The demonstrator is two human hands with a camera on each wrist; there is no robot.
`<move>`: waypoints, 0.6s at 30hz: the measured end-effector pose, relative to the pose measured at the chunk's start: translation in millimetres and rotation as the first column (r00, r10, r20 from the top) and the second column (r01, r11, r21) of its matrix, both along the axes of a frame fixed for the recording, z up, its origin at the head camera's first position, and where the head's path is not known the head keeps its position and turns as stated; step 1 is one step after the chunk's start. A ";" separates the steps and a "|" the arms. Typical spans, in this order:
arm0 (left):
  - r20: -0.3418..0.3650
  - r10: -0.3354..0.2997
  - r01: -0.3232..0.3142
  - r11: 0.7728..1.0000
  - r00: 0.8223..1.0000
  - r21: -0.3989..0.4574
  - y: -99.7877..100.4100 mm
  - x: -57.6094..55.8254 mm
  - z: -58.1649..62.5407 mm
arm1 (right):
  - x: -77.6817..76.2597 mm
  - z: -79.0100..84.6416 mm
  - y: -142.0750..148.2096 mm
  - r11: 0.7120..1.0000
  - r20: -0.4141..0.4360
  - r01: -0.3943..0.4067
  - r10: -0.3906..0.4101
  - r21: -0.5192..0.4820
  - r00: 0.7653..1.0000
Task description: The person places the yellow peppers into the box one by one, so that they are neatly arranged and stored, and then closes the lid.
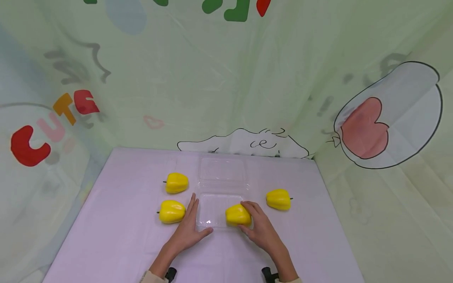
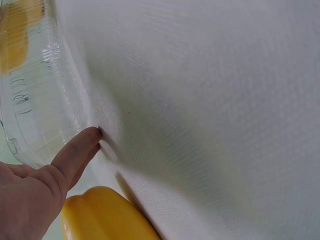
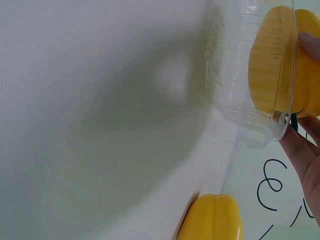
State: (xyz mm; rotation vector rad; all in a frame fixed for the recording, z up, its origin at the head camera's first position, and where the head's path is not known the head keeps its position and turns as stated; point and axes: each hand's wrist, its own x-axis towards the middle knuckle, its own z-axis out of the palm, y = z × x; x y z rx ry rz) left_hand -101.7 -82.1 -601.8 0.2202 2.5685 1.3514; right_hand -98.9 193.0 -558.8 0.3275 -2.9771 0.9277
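In the head view, a clear plastic clamshell box (image 1: 212, 210) lies spread flat on the table, its second half (image 1: 222, 169) behind the front one. My right hand (image 1: 262, 232) grips a yellow bell pepper (image 1: 236, 215) between thumb and fingers at the right side of the front half. The right wrist view shows this pepper (image 3: 270, 60) partly through the clear wall, lying low within it. Beside the box's left edge stands my left hand (image 1: 187, 231), fingers straight and thumb spread. Left of that hand sits another yellow pepper (image 1: 172, 212).
One more yellow pepper (image 1: 177, 182) lies farther back on the left. To the right of the box is another pepper (image 1: 278, 199). The table has a pale cloth (image 1: 116, 220), and printed fabric walls (image 1: 212, 86) rise at its back and sides.
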 end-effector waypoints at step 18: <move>0.010 0.011 -0.011 1.000 1.000 0.009 0.2 -0.3 2.8 | 2.1 4.0 -9.2 0.993 -0.032 -0.014 0.018 0.120 0.999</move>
